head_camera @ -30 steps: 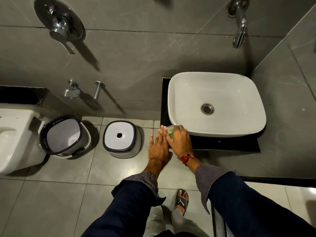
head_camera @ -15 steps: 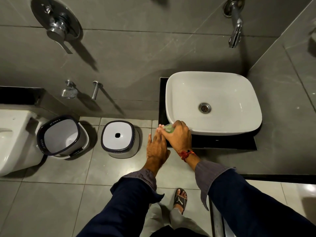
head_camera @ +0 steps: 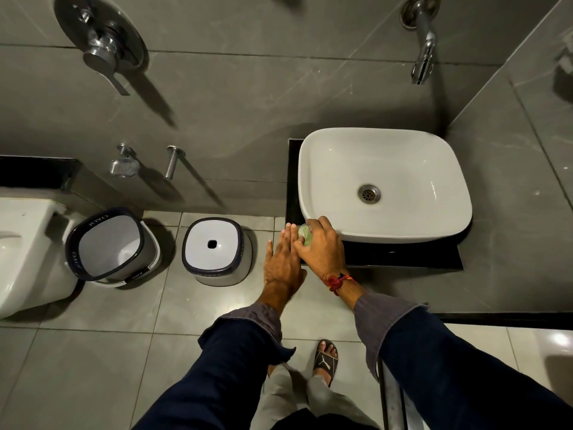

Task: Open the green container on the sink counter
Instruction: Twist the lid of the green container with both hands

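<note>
The small pale green container (head_camera: 305, 235) stands at the front left corner of the black sink counter (head_camera: 403, 259), beside the white basin (head_camera: 403, 232). My right hand (head_camera: 324, 251) is curled over it, fingers and thumb around its top, so only a sliver of green shows. My left hand (head_camera: 282, 263) is flat with straight fingers, pressed against the container's left side and my right fingers. The container's body and lid seam are hidden under my hands.
A wall spout (head_camera: 423, 57) hangs over the basin. On the floor to the left stand a white stool (head_camera: 214, 248) and a bucket (head_camera: 108, 243), with a toilet (head_camera: 24, 249) at the far left. A grey wall rises on the right.
My right hand has shifted its grip slightly on the container's top. My left hand stays flat against it. Both hands remain at the counter corner.
</note>
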Demonstrator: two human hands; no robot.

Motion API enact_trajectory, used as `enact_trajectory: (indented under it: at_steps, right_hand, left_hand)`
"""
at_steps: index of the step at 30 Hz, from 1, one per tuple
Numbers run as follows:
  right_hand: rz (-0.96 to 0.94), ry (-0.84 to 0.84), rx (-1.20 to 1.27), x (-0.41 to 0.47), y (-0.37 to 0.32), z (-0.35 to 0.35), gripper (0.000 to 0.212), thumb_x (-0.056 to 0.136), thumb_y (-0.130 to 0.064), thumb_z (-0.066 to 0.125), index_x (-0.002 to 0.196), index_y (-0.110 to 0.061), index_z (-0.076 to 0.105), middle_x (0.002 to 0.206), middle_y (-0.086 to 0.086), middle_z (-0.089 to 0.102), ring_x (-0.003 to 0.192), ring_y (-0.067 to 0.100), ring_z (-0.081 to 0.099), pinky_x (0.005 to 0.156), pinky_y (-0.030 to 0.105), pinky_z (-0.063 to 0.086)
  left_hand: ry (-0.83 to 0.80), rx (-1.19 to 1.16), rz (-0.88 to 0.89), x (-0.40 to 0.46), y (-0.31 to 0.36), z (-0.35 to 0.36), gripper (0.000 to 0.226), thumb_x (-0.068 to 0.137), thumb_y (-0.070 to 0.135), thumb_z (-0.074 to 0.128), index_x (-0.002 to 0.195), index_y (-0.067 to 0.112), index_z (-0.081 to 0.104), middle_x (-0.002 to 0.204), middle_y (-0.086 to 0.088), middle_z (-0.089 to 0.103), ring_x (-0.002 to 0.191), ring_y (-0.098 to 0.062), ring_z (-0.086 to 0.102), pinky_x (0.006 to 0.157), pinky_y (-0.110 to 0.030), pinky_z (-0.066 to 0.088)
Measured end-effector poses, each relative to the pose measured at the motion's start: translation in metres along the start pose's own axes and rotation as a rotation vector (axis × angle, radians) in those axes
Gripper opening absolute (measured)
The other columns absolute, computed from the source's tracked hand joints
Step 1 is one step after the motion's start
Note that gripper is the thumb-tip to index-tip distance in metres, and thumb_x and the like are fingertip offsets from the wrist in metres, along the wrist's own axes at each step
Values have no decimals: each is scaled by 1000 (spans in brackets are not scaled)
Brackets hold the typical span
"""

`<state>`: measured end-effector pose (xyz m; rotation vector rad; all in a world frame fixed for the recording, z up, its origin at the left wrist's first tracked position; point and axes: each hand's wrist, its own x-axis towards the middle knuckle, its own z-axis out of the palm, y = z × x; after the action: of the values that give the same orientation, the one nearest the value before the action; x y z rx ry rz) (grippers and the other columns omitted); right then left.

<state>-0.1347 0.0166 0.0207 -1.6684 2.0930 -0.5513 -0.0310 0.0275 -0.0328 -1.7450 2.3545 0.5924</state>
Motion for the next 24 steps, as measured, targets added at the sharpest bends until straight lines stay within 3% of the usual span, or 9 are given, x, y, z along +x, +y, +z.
enact_trajectory:
  at_steps: [5, 9, 11, 14, 17, 20, 24]
  right_hand:
    - [-9, 15, 21, -3, 4, 0, 50, 86, -41, 69, 126, -11, 59, 119, 10, 61, 101, 26, 65, 80, 38, 62]
    - [123, 127, 129, -20, 24, 8, 34, 84, -39, 69, 105, -13, 65, 100, 8, 67, 87, 26, 68, 68, 30, 53]
    - [246, 59, 216, -24, 40, 19, 34, 87, -29, 66, 114, -9, 66, 111, 13, 70, 99, 32, 68, 77, 34, 54]
    - [306, -186, 382, -24, 51, 27, 47, 94, -13, 58, 139, -6, 51, 135, 18, 62, 123, 33, 60, 103, 36, 49]
    - [292, -274, 462, -20, 46, 29, 52, 93, 0, 50, 143, -14, 49, 132, 17, 63, 123, 32, 59, 100, 27, 43]
    - [318, -298, 520, -17, 39, 33, 57, 91, 4, 49, 144, -16, 47, 134, 19, 61, 124, 33, 58, 102, 36, 46]
    - [289, -341, 491, -12, 34, 32, 59, 91, 3, 48, 145, -20, 45, 134, 14, 61, 125, 29, 57, 102, 32, 44]
  left_hand:
    - [12, -28, -13, 1, 0, -1, 99, 101, 45, 57, 163, 12, -13, 173, -6, -14, 160, -22, -10, 130, -49, 2]
    - [18, -128, 4, -2, -3, 1, 104, 96, 36, 65, 163, 11, -11, 173, -5, -11, 161, -22, -4, 131, -50, 7]
    - [31, -260, -19, -4, -8, 4, 106, 93, 27, 68, 164, 10, -9, 174, -6, -6, 161, -23, 0, 130, -49, 9]
    - [18, -395, -53, -8, -12, 8, 103, 92, 22, 69, 164, 8, -4, 174, -9, 4, 161, -25, 7, 130, -48, 13]
    - [-3, -427, -39, -10, -14, 11, 98, 93, 20, 69, 164, 7, 2, 172, -12, 14, 160, -26, 11, 129, -49, 17]
    - [32, -492, -55, -9, -17, 12, 95, 93, 18, 70, 163, 6, 8, 170, -14, 21, 158, -29, 19, 127, -52, 25]
    - [102, -557, -66, -5, -20, 6, 86, 91, 14, 71, 161, 9, 20, 159, -12, 42, 141, -36, 46, 117, -51, 41]
